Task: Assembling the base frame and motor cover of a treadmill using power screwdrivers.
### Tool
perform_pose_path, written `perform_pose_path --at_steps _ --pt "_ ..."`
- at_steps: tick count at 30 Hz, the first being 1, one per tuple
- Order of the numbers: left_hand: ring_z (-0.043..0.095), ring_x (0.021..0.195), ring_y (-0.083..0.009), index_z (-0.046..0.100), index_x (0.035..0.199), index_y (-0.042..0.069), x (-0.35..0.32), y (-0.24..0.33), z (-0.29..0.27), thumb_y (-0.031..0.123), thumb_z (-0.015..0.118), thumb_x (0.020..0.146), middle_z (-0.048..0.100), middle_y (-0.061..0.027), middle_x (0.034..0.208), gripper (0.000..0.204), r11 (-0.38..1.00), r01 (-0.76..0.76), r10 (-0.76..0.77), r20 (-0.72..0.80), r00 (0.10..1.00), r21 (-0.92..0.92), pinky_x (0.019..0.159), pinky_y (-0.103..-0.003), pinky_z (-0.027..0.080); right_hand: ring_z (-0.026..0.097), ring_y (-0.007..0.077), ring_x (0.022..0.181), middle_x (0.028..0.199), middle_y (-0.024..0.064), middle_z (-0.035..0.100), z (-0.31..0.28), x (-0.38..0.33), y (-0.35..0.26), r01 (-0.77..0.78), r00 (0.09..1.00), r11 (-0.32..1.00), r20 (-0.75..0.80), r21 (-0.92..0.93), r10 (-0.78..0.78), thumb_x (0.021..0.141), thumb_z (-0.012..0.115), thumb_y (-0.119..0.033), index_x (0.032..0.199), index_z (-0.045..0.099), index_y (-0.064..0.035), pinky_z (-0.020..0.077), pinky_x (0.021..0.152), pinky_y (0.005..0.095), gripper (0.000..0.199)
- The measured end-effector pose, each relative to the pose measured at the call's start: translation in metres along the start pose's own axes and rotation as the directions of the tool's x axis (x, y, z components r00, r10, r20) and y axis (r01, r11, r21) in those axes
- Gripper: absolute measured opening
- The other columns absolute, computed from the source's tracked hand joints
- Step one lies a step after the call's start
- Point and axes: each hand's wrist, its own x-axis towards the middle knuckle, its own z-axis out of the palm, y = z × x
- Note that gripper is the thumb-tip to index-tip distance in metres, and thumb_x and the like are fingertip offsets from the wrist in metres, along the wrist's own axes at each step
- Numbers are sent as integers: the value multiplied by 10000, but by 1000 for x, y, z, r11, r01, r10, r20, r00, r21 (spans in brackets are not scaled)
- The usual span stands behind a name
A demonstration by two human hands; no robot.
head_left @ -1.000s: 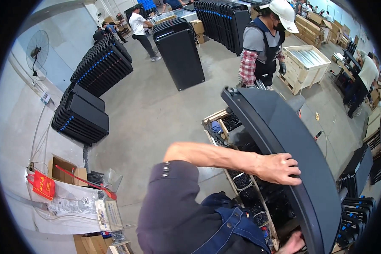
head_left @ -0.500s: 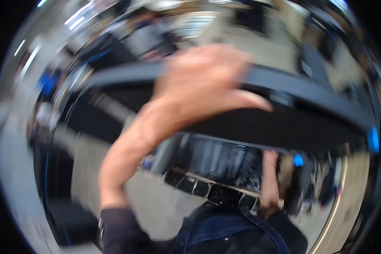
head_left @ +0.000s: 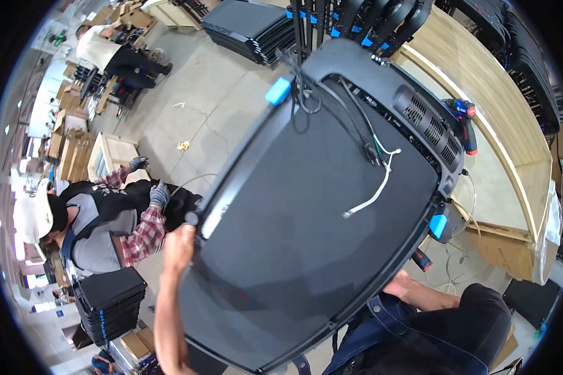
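A treadmill deck (head_left: 294, 212) with a wide black belt fills the middle of the view, its surface facing up and slanting across from upper right to lower left. Its far end carries a dark motor housing (head_left: 428, 128) with vent slots. Loose black cables and a white cable (head_left: 375, 194) lie over the belt. My left hand (head_left: 178, 247) is closed on the left side rail, beside a round end cap. Against the near right edge, close to my body, my right hand (head_left: 401, 284) grips the frame; its fingertips are hidden beneath it.
At left a co-worker in grey gloves (head_left: 160, 195) bends low; another person (head_left: 112, 53) stands farther back. Stacked dark panels (head_left: 250, 25) lie behind. A wooden crate (head_left: 519, 181) stands at right, with a cordless drill (head_left: 463, 115) on its edge. Black uprights (head_left: 356, 25) rise beyond.
The treadmill has swung from a raised, blurred position before me to lying belt side up across the view. My left hand has gone from its upper edge to the left rail.
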Motion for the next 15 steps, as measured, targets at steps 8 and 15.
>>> perform_pose_path --at_steps 8,15 --pt "584 1072 -411 648 1190 1 22 -10 68 417 339 1072 634 -214 1054 532 988 -151 139 -248 959 -31 970 -459 438 672 271 1050 1127 121 713 -37 6 -42 -32 984 693 -143 -720 -104 955 633 -279 1082 699 -29 537 944 468 288" --pt "506 1237 -381 626 1256 71 -134 59 148 265 615 966 566 -188 1297 348 988 -79 4 -492 871 -132 1066 -478 383 505 60 574 623 -23 514 99 -104 -13 79 914 -509 -141 -857 380 928 733 -374 695 554 -44 434 541 283 442"
